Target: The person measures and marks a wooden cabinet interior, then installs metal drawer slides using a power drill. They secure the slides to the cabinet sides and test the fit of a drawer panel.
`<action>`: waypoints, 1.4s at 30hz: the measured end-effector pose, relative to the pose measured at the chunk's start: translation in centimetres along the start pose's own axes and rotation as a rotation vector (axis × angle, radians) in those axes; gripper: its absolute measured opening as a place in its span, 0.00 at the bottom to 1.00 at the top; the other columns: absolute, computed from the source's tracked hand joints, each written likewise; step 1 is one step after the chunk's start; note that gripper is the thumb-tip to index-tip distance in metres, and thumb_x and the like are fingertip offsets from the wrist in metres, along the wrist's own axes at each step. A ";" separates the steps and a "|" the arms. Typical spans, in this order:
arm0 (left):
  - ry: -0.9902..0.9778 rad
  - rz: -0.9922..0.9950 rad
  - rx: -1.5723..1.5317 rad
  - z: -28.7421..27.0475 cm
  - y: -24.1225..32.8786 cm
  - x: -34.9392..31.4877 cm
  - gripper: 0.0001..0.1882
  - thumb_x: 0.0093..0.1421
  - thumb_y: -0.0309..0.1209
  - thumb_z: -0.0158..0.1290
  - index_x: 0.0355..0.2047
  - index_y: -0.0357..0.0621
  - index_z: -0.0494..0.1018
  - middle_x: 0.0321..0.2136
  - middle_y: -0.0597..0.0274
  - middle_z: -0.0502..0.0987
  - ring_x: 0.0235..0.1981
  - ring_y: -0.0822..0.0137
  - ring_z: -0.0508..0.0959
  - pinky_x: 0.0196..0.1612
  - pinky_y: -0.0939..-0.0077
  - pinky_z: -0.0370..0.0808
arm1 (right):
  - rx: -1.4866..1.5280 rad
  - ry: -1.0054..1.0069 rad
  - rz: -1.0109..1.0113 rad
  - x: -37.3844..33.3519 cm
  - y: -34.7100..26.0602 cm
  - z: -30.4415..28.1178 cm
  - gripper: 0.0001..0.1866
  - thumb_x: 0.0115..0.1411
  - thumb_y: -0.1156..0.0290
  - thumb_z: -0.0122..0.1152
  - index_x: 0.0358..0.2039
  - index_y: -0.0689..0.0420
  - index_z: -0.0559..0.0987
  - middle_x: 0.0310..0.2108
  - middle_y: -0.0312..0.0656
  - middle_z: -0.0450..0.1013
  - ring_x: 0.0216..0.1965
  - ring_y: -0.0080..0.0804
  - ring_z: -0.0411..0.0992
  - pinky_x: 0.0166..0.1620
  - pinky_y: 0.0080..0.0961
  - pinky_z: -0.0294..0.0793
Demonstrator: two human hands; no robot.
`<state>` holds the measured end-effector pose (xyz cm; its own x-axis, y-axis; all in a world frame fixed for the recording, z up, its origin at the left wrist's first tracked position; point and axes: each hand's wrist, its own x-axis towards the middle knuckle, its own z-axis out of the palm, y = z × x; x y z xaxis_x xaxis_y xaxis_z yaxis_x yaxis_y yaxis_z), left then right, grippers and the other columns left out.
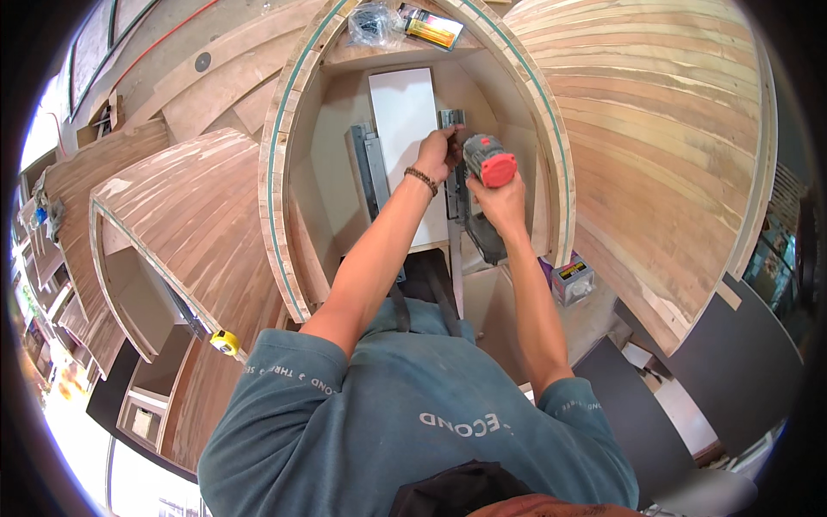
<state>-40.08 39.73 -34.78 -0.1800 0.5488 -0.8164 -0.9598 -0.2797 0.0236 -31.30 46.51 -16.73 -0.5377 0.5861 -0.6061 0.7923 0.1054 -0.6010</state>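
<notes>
My right hand (501, 205) is wrapped round the handle of a grey and red cordless drill (489, 159), its front end pointing away from me. Just left of the drill's front end, my left hand (438, 155) has its fingers drawn together; what they pinch, if anything, is too small to make out. Under that hand lies a long white board (403, 112) inside a curved wooden cabinet (277, 164). A metal drawer slide (455, 200) runs along the board's right side, partly covered by my left hand and the drill. More slide rails (370, 172) stand along the left side.
A clear plastic bag of small hardware (375, 26) and a yellow-labelled packet (432, 30) sit on the cabinet's far ledge. A small box (573, 280) stands right of the cabinet. Curved planked pieces (655, 129) flank it. A yellow tape measure (225, 343) rests at left.
</notes>
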 end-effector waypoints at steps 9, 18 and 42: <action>0.092 0.035 -0.097 0.2 0.4 1.8 0.08 0.68 0.33 0.51 0.33 0.48 0.76 0.19 0.74 0.68 0.18 0.77 0.65 0.21 0.80 0.67 | -0.074 0.069 -0.050 3.6 -0.6 1.2 0.19 0.45 0.69 0.68 0.39 0.60 0.78 0.25 0.46 0.78 0.26 0.39 0.79 0.34 0.34 0.77; 0.101 0.015 -0.192 -0.1 0.1 1.3 0.07 0.66 0.32 0.54 0.29 0.50 0.73 0.19 0.74 0.67 0.19 0.77 0.66 0.23 0.79 0.67 | -0.046 0.004 0.050 3.8 -1.2 0.8 0.18 0.44 0.69 0.69 0.36 0.60 0.79 0.24 0.44 0.79 0.25 0.35 0.79 0.34 0.32 0.77; 0.075 0.024 -0.204 0.1 0.3 0.6 0.09 0.66 0.33 0.55 0.27 0.51 0.72 0.18 0.74 0.67 0.19 0.77 0.66 0.25 0.80 0.68 | -0.201 -0.003 0.020 4.8 -0.3 1.0 0.24 0.45 0.66 0.67 0.43 0.62 0.79 0.39 0.58 0.79 0.46 0.59 0.77 0.48 0.43 0.75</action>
<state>-40.49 40.05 -35.22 -0.1788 0.4820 -0.8577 -0.8905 -0.4499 -0.0672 -34.44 48.48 -19.98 -0.5218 0.5876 -0.6184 0.8443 0.2519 -0.4730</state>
